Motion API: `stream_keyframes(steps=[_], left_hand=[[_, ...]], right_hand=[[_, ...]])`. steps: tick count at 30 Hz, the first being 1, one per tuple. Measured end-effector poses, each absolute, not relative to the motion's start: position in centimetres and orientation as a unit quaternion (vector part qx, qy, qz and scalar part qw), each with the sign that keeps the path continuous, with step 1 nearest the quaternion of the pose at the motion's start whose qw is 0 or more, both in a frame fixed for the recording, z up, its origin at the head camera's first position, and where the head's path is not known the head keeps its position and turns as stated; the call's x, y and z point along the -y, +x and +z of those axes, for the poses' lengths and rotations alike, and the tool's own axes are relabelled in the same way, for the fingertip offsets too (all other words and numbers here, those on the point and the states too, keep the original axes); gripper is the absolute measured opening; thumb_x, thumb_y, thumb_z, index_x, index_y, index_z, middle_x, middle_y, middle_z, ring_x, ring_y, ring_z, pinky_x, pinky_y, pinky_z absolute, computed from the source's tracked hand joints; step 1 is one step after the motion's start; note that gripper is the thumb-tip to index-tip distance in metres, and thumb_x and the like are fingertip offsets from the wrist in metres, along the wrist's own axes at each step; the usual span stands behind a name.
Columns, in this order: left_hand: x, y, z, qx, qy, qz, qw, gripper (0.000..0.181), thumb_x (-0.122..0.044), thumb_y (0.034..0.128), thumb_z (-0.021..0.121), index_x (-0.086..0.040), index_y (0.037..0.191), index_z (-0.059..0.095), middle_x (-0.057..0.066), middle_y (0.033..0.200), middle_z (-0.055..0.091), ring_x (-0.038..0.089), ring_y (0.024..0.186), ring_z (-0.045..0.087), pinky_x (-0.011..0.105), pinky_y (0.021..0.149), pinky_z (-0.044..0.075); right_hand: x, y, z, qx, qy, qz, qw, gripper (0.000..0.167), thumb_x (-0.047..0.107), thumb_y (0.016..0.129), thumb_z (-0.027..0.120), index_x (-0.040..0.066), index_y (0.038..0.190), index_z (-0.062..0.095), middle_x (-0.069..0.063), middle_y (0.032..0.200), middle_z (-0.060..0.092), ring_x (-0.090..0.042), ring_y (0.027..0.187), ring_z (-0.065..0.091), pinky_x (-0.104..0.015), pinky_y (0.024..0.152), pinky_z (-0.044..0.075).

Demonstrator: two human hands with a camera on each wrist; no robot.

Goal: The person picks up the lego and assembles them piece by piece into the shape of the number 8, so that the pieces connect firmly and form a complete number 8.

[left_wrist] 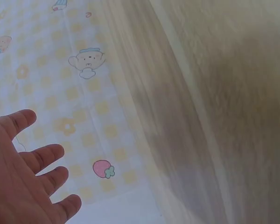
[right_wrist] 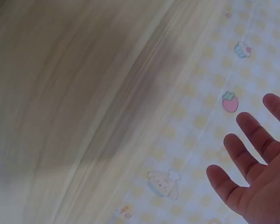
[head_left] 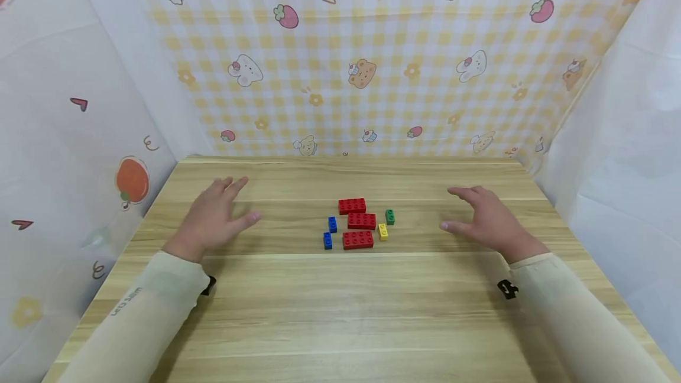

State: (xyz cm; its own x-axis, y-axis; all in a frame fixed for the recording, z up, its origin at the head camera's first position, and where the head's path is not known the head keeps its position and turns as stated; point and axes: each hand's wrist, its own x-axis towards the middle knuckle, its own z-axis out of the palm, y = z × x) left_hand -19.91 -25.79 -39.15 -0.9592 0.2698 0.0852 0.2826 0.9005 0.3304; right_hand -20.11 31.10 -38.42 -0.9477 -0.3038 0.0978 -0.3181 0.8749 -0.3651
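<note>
First, left hand (head_left: 213, 217): raised over the wooden tabletop (head_left: 351, 312), fingers and thumb parted, nothing between them; the seven studded toy bricks (head_left: 362, 221) lie to its right, well apart.
Front blue two-stud brick (head_left: 327, 241): leftmost of the seven, long axis running front to back, nearer the left hand than the right.
Back blue two-stud brick (head_left: 332, 224): just behind it and slightly right, set the same way, also closer to the left hand.
Red eight-stud bricks (head_left: 358, 240): three in a loose column between the hands, long axes running left to right; a straight sideways reach from either hand would, I judge, meet their short ends. Whether the back two touch, I cannot tell.
Yellow two-stud brick (head_left: 383, 232): just beside the front red's right end, long axis roughly front to back; right hand nearer.
Green two-stud brick (head_left: 390, 217): rightmost, behind the yellow, axis alike; right hand clearly nearer.
Right hand (head_left: 485, 220): raised, fingers and thumb apart, holding nothing; all seven lie to its left, across a gap somewhat narrower than the left hand's.
</note>
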Motion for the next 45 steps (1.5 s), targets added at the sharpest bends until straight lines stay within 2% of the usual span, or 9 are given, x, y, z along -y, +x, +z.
stream_keyframes(steps=[4, 11, 20, 27, 36, 45], left_hand=[[25.2, -19.8, -39.2, 0.971, -0.143, -0.190, 0.024, 0.088, -0.059, 0.1021, 0.059, -0.004, 0.165, 0.029, 0.035, 0.165, 0.027, 0.058, 0.153, 0.023, 0.076, 0.116, 0.024], [24.1, -19.6, -39.3, 0.964, -0.144, -0.223, 0.024, 0.087, -0.060, 0.1018, 0.060, -0.007, 0.165, 0.031, 0.031, 0.166, 0.029, 0.054, 0.152, 0.026, 0.076, 0.116, 0.023], [22.6, -19.6, -39.8, 0.950, -0.152, -0.271, 0.029, 0.083, -0.056, 0.1018, 0.063, -0.006, 0.162, 0.037, 0.027, 0.161, 0.038, 0.051, 0.148, 0.035, 0.071, 0.117, 0.028], [21.6, -19.3, -39.8, 0.943, -0.147, -0.297, 0.009, 0.083, -0.056, 0.1018, 0.063, -0.007, 0.162, 0.036, 0.025, 0.162, 0.038, 0.050, 0.149, 0.034, 0.071, 0.117, 0.029], [20.1, -19.0, -40.1, 0.933, -0.149, -0.326, 0.000, 0.077, -0.045, 0.0998, 0.071, -0.006, 0.159, 0.042, 0.021, 0.159, 0.043, 0.045, 0.148, 0.038, 0.066, 0.118, 0.032], [18.6, -18.7, -40.2, 0.931, -0.163, -0.326, -0.004, 0.077, -0.050, 0.0984, 0.072, -0.006, 0.156, 0.047, 0.019, 0.157, 0.047, 0.043, 0.146, 0.043, 0.064, 0.117, 0.037]], right_hand=[[-30.2, -20.0, -38.3, 0.964, 0.162, 0.210, 0.018, 0.080, 0.052, 0.090, 0.082, 0.007, 0.150, 0.055, -0.026, 0.134, 0.061, -0.046, 0.124, 0.056, -0.066, 0.101, 0.046], [-28.9, -20.2, -38.5, 0.957, 0.180, 0.226, 0.030, 0.071, 0.043, 0.088, 0.086, 0.006, 0.144, 0.061, -0.023, 0.127, 0.065, -0.043, 0.119, 0.061, -0.062, 0.097, 0.049], [-27.3, -20.2, -38.5, 0.951, 0.189, 0.241, 0.044, 0.065, 0.036, 0.087, 0.089, 0.006, 0.139, 0.066, -0.019, 0.113, 0.067, -0.039, 0.106, 0.061, -0.054, 0.089, 0.050], [-26.2, -20.4, -38.9, 0.950, 0.185, 0.251, 0.022, 0.062, 0.039, 0.088, 0.088, 0.009, 0.138, 0.067, -0.016, 0.106, 0.062, -0.035, 0.102, 0.057, -0.048, 0.086, 0.047], [-24.1, -20.5, -39.2, 0.947, 0.192, 0.260, -0.002, 0.062, 0.035, 0.086, 0.089, 0.009, 0.137, 0.068, -0.015, 0.104, 0.061, -0.034, 0.098, 0.056, -0.043, 0.083, 0.046], [-22.0, -20.8, -39.5, 0.942, 0.203, 0.265, -0.024, 0.062, 0.037, 0.086, 0.089, 0.010, 0.138, 0.068, -0.014, 0.099, 0.059, -0.027, 0.090, 0.051, -0.038, 0.073, 0.042]])
